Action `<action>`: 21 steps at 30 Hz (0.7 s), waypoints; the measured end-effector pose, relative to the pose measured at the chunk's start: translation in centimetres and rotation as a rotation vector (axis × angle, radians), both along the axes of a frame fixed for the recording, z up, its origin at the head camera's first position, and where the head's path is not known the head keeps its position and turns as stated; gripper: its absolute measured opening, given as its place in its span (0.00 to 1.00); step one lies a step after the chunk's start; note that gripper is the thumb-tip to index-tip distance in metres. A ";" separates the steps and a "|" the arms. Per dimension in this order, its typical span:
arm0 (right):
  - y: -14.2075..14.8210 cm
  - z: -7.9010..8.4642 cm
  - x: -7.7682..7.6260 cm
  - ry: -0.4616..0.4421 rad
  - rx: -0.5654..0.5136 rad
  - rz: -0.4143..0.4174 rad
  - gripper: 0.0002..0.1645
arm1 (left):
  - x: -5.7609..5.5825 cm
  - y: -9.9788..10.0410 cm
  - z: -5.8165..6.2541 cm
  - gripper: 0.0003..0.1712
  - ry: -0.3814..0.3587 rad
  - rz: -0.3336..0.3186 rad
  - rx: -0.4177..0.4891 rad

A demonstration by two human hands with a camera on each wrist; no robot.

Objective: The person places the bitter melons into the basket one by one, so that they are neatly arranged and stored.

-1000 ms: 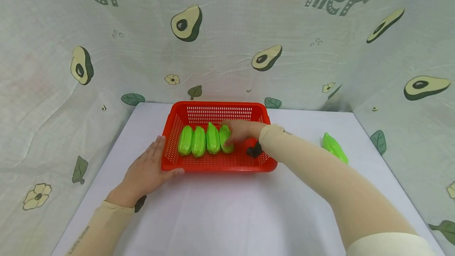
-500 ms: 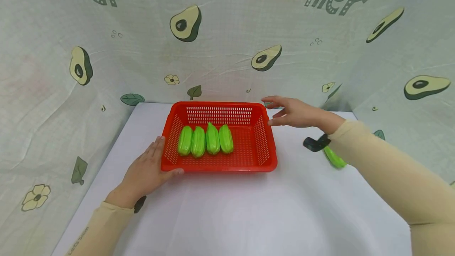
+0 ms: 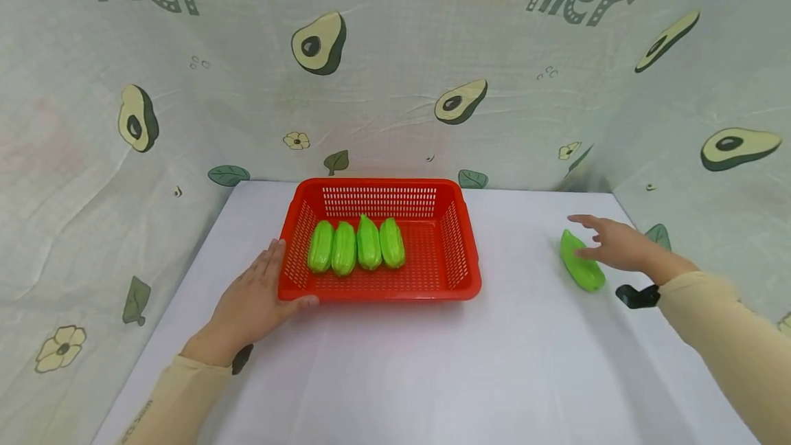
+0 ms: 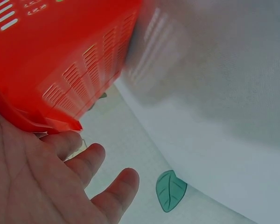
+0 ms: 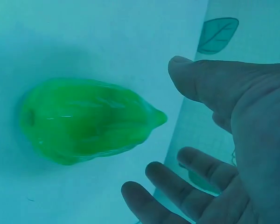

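A red plastic basket point(image 3: 380, 294) with slotted walls stands on the table, also seen from outside in the left wrist view. My left hand point(image 3: 250, 304) rests along its left side, fingers straight and thumb at the front corner. Several glossy green ribbed fruits point(image 3: 343, 249), resembling star fruit, lie side by side in its left and middle part. A single fruit of that kind point(image 5: 88, 121) lies on the table at the right, its tapered tip pointing away from me. Just above it hovers my right hand point(image 3: 624, 246), fingers spread and thumb apart, holding nothing.
A white cloth covers the table point(image 3: 383, 369). Pale fabric printed with avocados and leaves point(image 3: 395, 136) rises behind it and on both sides. Black wrist cameras point(image 3: 636, 296) are worn on both wrists.
My right hand has left the row of fruits inside the basket, let go of the rightmost one, and moved right to above the lone fruit. My left hand has stayed at the basket.
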State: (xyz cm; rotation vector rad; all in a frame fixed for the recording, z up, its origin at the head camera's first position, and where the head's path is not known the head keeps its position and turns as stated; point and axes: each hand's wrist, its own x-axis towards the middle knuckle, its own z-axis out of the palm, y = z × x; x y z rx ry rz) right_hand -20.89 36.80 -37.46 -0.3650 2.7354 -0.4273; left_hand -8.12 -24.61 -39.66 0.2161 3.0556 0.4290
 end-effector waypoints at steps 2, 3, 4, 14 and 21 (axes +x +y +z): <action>0.5 -0.9 0.3 -0.016 -0.010 -0.012 0.49 | 0.0 0.0 0.0 0.74 0.000 -0.002 0.000; 0.7 -1.3 0.5 -0.021 -0.017 -0.014 0.48 | 0.0 0.0 0.0 0.74 0.000 -0.002 -0.001; 0.8 -1.6 0.6 -0.028 -0.023 -0.017 0.48 | -0.1 0.0 -0.1 0.74 -0.001 -0.002 -0.003; 1.1 -4.1 1.1 -0.048 -0.029 -0.037 0.46 | -0.1 -0.1 -0.2 0.74 0.004 -0.001 -0.009; 1.3 -4.2 1.1 -0.085 -0.028 -0.062 0.47 | 0.0 0.0 -0.2 0.74 0.001 0.004 -0.006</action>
